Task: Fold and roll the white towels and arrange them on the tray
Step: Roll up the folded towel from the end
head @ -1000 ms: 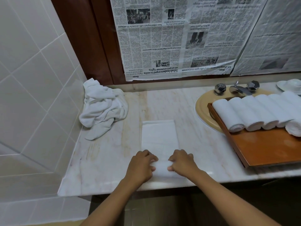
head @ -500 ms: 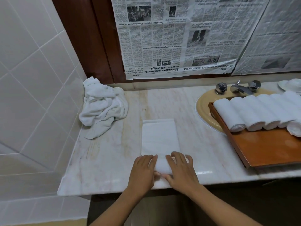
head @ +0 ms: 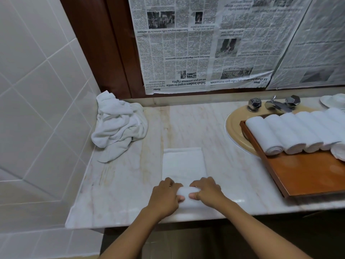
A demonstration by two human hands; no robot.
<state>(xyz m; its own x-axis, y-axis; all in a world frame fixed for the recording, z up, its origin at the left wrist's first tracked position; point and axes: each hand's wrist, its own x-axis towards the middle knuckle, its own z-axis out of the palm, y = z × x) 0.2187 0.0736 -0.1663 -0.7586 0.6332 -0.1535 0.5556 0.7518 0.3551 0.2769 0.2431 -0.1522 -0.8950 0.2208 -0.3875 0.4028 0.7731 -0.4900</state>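
A folded white towel [head: 183,163] lies as a long strip on the marble counter [head: 214,139], its near end rolled up. My left hand [head: 164,198] and my right hand [head: 207,192] grip that rolled end from either side, fingers curled over it and thumbs tucked beneath. A wooden tray [head: 302,174] rests over the sink at the right. Several rolled white towels [head: 291,132] lie side by side along its far half. A heap of crumpled white towels [head: 119,124] sits in the back left corner.
A yellow sink basin [head: 234,128] with a chrome tap and knobs [head: 274,104] lies under the tray. A white dish [head: 334,100] stands at the far right. Newspaper [head: 205,43] covers the back wall, and white tiles [head: 37,109] bound the left.
Both hands went from lying flatter over the towel's near end to curling around it, and the roll has thickened and crept slightly away from the counter edge.
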